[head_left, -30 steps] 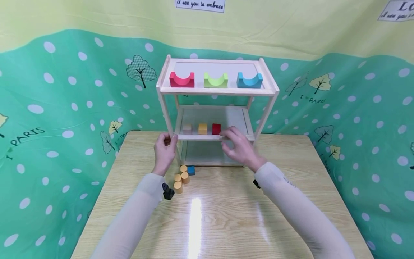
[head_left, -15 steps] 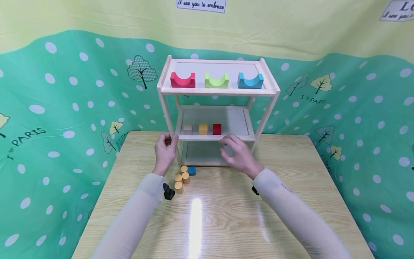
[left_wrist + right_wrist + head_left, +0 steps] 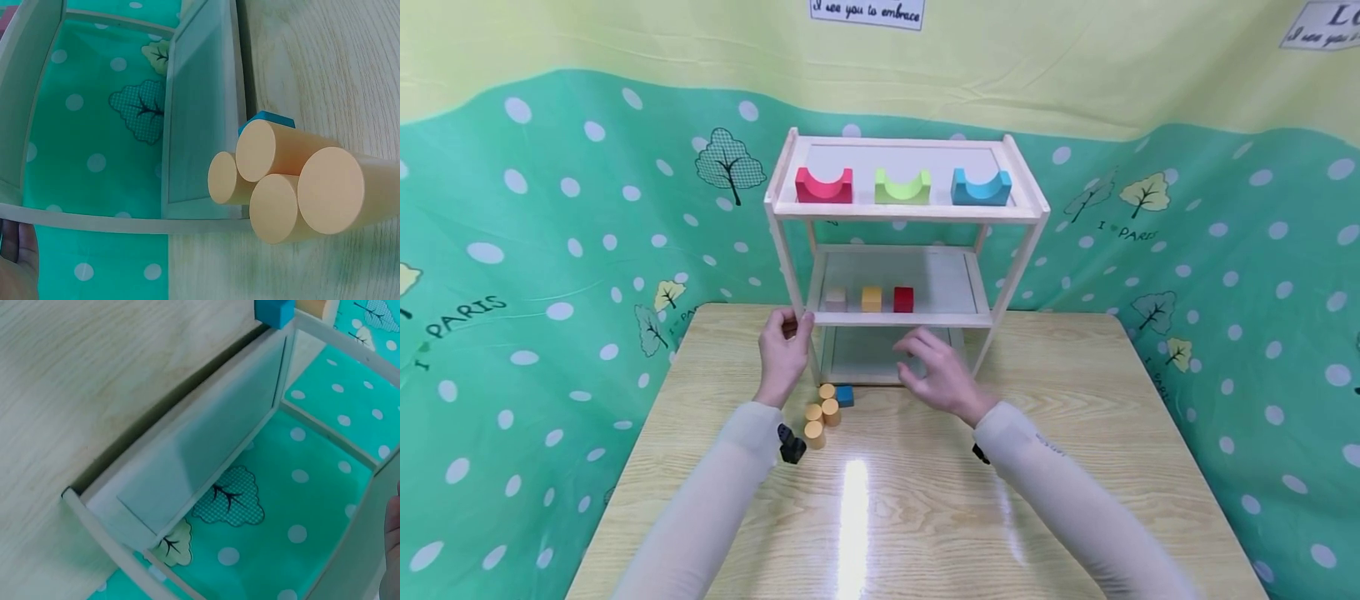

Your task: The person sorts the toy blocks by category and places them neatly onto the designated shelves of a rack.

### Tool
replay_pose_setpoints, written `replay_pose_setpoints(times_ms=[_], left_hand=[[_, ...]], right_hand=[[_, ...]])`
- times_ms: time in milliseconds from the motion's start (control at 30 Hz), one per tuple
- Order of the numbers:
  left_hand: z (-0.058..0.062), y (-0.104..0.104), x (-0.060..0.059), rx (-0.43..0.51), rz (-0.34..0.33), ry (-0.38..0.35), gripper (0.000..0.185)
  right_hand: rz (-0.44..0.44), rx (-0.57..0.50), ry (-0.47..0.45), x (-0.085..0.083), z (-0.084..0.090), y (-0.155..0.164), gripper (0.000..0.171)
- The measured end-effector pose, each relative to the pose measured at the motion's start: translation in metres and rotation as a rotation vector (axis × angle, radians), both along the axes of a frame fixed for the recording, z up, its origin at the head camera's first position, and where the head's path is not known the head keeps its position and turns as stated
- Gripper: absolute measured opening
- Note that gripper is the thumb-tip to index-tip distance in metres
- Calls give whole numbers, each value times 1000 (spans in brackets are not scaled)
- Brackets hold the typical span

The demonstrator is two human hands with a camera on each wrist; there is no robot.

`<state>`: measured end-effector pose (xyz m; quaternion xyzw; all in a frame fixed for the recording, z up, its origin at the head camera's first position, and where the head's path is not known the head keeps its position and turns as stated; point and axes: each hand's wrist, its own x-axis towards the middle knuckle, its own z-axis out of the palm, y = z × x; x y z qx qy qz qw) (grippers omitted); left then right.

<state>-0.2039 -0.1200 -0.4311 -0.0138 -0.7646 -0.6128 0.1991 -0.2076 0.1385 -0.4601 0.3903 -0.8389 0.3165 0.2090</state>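
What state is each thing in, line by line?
Shelf: upright
Left hand: holding left post
Right hand: empty, fingers bent
Pink arch: hollow up
Green arch: hollow up
Blue arch: hollow up
Pale cube: on middle tier
Yellow cube: on middle tier
Red cube: on middle tier
Cylinders: four, standing upright
Blue cube: beside cylinders

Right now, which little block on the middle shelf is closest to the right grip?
The red block: it ends the row on the side of the right grip. The yellow block and whitish block sit farther left.
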Motion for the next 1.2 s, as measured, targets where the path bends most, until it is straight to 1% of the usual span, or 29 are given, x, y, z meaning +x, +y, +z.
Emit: replay_pose_setpoints(times_ms=[33,67,267,467,667,833,967,1000,1033,1200], left_hand=[[-1,0,-1,1,-1,2,25],[-5,-1,-4,3,-1,3,25],[-29,-8,-20,19,6,12,28],[-35,-11,-22,9,14,8,33],[-35,-13,-22,-12,31,2,33],[-35,-12,-24,8,16,-8,35],[-35,-10,-24,14,8,-22,33],[-33,-10,-23,14,8,-24,32],[-30,-9,-20,8,8,-26,31],[-8,-3,-6,-4,0,-25,27]], right_hand=[[2,-1,-3,0,-2,-1,21],[4,-4,-9,1,-4,-3,21],[15,21,-47,2,-17,-12,21],[15,67,-78,2,-29,-21,21],[29,91,-109,2,-37,-31,23],[28,115,-110,1,-44,-36,22],[22,136,-129,1,-50,-39,22],[20,140,-137,1,-51,-41,23],[16,145,-147,1,-53,-42,23],[-8,163,-201,0,-58,-48,26]])
